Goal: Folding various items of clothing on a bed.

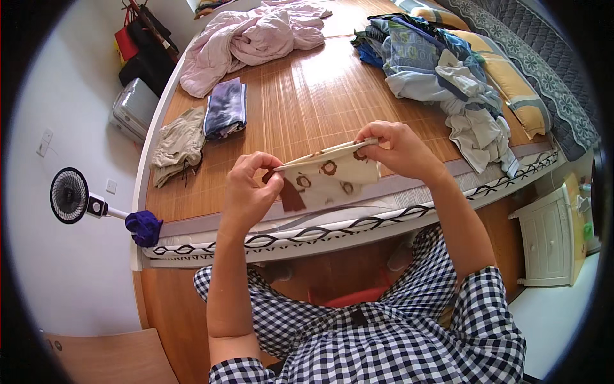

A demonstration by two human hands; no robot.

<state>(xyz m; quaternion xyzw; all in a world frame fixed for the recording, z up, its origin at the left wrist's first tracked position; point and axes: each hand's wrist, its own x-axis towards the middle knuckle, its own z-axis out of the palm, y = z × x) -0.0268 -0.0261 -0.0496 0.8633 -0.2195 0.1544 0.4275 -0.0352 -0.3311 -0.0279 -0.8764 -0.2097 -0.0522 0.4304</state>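
Note:
A small cream cloth garment with brown printed figures and a brown end hangs between my hands, above the near edge of the bed. My left hand pinches its left top corner between thumb and fingers. The right top corner is gripped by my right hand, a little higher. Beyond my left hand, beige shorts with a dark drawstring lie beside a folded purple and dark cloth. A heap of mixed clothes lies on the bed's right side, with white garments at its near end.
A bamboo mat covers the bed. A pink quilt is at the far left, yellow checked pillows at the right. A fan and purple cloth are by the left corner; a white cabinet stands at right.

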